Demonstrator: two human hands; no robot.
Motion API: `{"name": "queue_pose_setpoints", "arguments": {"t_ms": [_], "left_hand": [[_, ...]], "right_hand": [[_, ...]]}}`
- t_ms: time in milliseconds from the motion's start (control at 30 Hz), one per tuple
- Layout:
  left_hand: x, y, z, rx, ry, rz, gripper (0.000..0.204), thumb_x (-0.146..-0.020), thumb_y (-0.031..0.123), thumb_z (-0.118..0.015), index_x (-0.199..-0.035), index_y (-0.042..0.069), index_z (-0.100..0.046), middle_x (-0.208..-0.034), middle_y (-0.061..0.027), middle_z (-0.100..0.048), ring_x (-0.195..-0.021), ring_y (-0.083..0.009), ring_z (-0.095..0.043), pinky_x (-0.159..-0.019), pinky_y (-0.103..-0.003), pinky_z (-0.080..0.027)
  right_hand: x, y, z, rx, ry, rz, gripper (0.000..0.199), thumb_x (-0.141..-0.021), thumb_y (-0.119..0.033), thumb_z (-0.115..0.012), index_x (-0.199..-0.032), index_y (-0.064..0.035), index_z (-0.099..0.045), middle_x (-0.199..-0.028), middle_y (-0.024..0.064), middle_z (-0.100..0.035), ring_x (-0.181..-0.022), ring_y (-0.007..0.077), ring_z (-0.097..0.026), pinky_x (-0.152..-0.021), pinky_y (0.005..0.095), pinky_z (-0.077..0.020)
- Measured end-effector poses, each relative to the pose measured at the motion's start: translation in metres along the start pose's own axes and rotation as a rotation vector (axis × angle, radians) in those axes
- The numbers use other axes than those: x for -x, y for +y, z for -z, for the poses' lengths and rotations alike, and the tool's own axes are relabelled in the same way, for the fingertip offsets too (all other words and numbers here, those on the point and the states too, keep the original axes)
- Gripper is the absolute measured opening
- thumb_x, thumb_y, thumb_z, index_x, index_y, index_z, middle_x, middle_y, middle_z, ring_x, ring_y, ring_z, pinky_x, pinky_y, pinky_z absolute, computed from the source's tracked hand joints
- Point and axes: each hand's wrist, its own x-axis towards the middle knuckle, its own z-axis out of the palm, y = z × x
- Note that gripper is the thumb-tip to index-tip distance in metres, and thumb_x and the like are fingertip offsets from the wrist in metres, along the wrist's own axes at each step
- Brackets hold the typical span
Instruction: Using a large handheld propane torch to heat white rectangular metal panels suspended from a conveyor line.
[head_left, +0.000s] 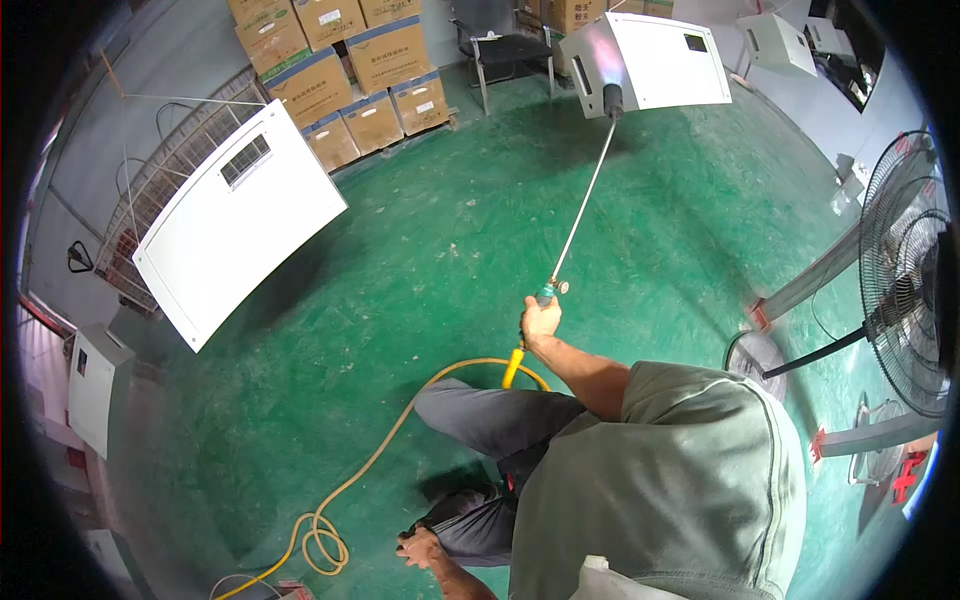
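Note:
My right hand point(541, 318) is wrapped round the handle of a gas torch point(588, 205), just below its brass valve knob. The torch's long thin metal lance reaches forward to a dark burner head. A pink and blue flame point(607, 58) spreads against the end face of a white metal housing point(668, 62). From the handle's lower end, a yellow hose point(385, 442) runs down and loops across the floor. Low in the picture, my left hand point(420, 547) is beside my dark trouser leg, fingers curled; a small dark thing is at them, its kind unclear.
A large white panel point(240, 225) with a rectangular cut-out hangs at the left, before a wire rack. Cardboard boxes point(385, 60) are stacked at the back beside a black chair point(505, 48). A pedestal fan point(905, 290) and grey posts stand right. More white housings point(780, 45) hang far right.

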Motion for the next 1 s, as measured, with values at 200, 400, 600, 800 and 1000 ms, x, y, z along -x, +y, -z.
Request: {"name": "queue_pose_setpoints", "arguments": {"t_ms": [200,400,600,800,1000], "left_hand": [[0.020,0.002,0.031,0.018,-0.047,0.102,0.061,-0.080,0.050,-0.077,-0.133,0.027,-0.059,-0.136,-0.0055,-0.046,-0.119,-0.0381,-0.052,-0.085,-0.053,-0.055],[0.038,0.022,0.053,-0.024,-0.021,0.108,0.061,-0.080,0.050,-0.077,-0.133,0.027,-0.059,-0.135,-0.0048,-0.047,-0.118,-0.0374,-0.052,-0.085,-0.052,-0.055],[-0.009,-0.025,0.004,-0.074,0.045,0.154,0.061,-0.080,0.051,-0.076,-0.133,0.027,-0.059,-0.136,-0.0043,-0.045,-0.118,-0.0368,-0.052,-0.085,-0.051,-0.054],[-0.018,-0.030,-0.014,-0.064,0.021,0.124,0.061,-0.080,0.051,-0.076,-0.134,0.026,-0.060,-0.137,-0.0036,-0.045,-0.120,-0.0365,-0.052,-0.086,-0.051,-0.054],[-0.011,-0.013,0.001,-0.085,0.016,0.084,0.059,-0.081,0.047,-0.076,-0.133,0.026,-0.060,-0.138,-0.0030,-0.045,-0.119,-0.0361,-0.052,-0.084,-0.051,-0.055]], "right_hand": [[0.039,0.008,-0.041,-0.107,-0.018,-0.077,0.020,-0.082,-0.010,-0.066,-0.092,-0.0089,-0.049,-0.065,0.0023,-0.051,-0.048,0.0169,-0.051,-0.044,0.0347,-0.0434],[0.013,0.018,-0.044,-0.038,0.022,0.015,0.019,-0.081,-0.010,-0.066,-0.090,-0.0080,-0.049,-0.065,0.0038,-0.052,-0.048,0.0179,-0.051,-0.045,0.0355,-0.0436],[0.045,-0.025,-0.043,-0.079,-0.028,-0.211,0.021,-0.076,-0.015,-0.071,-0.088,-0.0043,-0.057,-0.072,0.0095,-0.062,-0.067,0.0249,-0.062,-0.066,0.0412,-0.0514],[0.031,-0.009,-0.039,-0.032,0.022,-0.211,0.023,-0.076,-0.016,-0.071,-0.089,-0.0034,-0.057,-0.076,0.0129,-0.063,-0.071,0.0285,-0.063,-0.072,0.0438,-0.0516],[0.000,0.024,-0.045,-0.047,0.115,0.013,0.020,-0.083,-0.007,-0.063,-0.090,-0.0097,-0.045,-0.060,0.0023,-0.048,-0.041,0.0157,-0.048,-0.036,0.0332,-0.0404]]}}
